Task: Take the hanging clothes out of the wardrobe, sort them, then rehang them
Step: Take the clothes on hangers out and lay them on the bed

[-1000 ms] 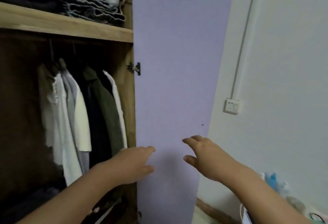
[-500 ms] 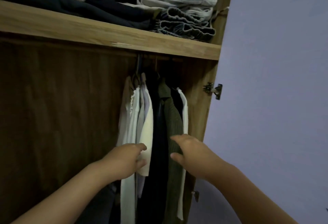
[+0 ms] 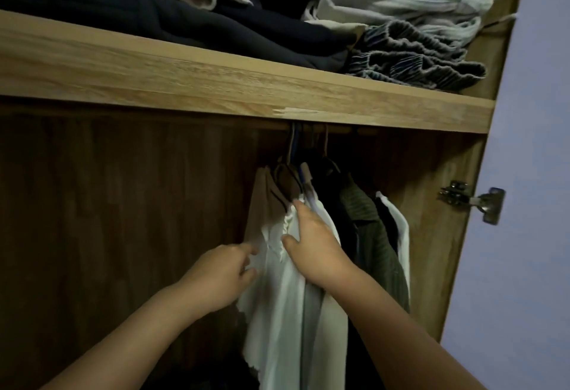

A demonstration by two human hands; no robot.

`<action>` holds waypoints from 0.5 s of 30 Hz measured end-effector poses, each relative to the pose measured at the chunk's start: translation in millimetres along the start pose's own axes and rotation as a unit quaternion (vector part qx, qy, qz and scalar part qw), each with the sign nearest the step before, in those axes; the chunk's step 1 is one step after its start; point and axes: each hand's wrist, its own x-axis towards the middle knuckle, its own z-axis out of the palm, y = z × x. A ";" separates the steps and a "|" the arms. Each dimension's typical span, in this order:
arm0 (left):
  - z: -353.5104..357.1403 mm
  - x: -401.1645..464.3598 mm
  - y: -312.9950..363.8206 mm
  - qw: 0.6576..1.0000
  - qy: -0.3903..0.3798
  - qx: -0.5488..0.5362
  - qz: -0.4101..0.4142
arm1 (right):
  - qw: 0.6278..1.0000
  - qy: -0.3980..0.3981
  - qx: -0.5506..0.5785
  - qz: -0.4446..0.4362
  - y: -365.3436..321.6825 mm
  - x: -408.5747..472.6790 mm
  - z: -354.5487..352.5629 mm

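Observation:
Several garments hang bunched on hangers (image 3: 294, 155) under the wooden shelf (image 3: 216, 81): a beige piece (image 3: 262, 204), a white ruffled top (image 3: 277, 312), a pale shirt (image 3: 330, 334), a dark garment (image 3: 330, 198), an olive shirt (image 3: 376, 254) and a white piece (image 3: 401, 229) at the right. My right hand (image 3: 314, 250) lies spread on the white top's shoulder, its fingertips near a hanger arm. My left hand (image 3: 222, 278) touches that top's left edge with index finger and thumb; whether it pinches the cloth I cannot tell. The rail is hidden behind the shelf.
Folded dark clothes (image 3: 185, 19) and pale and striped ones (image 3: 407, 10) are stacked on the shelf. The lilac wardrobe door (image 3: 536, 173) stands open at the right on a metal hinge (image 3: 475, 201). Left of the clothes is the bare brown back panel (image 3: 123, 220).
My view swung from the door to the wardrobe interior and closer in. Both hands rose from near the garments' lower parts to the white top, the right one near its shoulder.

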 end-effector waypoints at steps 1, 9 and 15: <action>-2.2 3.8 -5.5 1.000 0.003 -0.005 0.002 | 1.000 0.013 0.006 0.011 -0.9 7.7 4.5; -5.1 16.8 -34.8 0.998 0.028 -0.042 0.029 | 0.932 0.063 0.326 0.144 -6.7 49.0 33.5; -9.4 21.7 -48.0 0.996 0.050 -0.071 0.037 | 0.886 0.092 0.423 0.165 -19.1 69.6 47.5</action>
